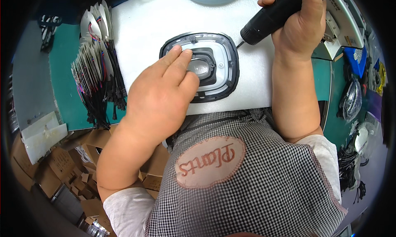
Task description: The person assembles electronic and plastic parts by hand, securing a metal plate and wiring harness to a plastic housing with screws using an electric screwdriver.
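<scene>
White padding covers the desk [136,26], where a grey housing [201,66] lies flat under the left hand [159,95], fingers together pressing its clear middle lens [201,68], while the right hand [299,20], clamped around a black driver [272,16], holds it off the part, so fastening looks unfinished.

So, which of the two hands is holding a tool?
The right hand grips the black electric screwdriver above the white mat. The left hand only presses flat on the lamp housing.

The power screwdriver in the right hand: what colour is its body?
Black; the power screwdriver, gripped in the right hand, shows best in the head view.
</scene>
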`<state>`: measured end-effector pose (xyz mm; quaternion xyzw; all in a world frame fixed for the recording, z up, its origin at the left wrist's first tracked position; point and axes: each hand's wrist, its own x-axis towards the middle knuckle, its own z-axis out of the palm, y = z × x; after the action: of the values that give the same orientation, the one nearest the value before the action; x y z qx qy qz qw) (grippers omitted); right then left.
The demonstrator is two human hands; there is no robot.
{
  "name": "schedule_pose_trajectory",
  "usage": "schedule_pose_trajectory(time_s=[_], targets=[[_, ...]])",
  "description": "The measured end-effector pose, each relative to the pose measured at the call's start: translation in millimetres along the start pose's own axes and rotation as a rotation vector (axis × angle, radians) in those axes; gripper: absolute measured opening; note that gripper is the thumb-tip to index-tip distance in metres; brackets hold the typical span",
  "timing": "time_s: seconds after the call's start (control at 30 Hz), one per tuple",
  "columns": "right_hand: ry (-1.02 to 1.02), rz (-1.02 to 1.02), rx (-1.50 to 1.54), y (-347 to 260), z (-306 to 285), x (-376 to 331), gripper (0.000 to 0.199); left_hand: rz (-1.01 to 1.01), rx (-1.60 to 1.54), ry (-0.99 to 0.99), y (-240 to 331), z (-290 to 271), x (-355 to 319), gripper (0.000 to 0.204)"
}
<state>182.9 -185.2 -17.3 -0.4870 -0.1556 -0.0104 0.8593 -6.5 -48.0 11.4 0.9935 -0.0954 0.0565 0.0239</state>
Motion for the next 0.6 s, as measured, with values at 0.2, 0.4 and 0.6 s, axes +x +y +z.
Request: schedule_pose_trajectory(time_s=[0.2, 0.4, 0.6], targets=[[0.020, 0.001, 0.013, 2.1, -1.0, 0.7, 0.053, -0.013, -0.269, 0.121, -17.3, 14.5, -4.9, 0.015], [-0.007, -0.006, 0.040, 3.1, -3.2, 0.4, 0.050, -0.031, -0.411, 0.133, -25.0, 23.7, -8.5, 0.022], [-0.002, 0.005, 0.030, 0.9, -2.8, 1.6, 0.046, -0.018, -0.405, 0.198, -24.4, 30.1, -9.2, 0.018]])
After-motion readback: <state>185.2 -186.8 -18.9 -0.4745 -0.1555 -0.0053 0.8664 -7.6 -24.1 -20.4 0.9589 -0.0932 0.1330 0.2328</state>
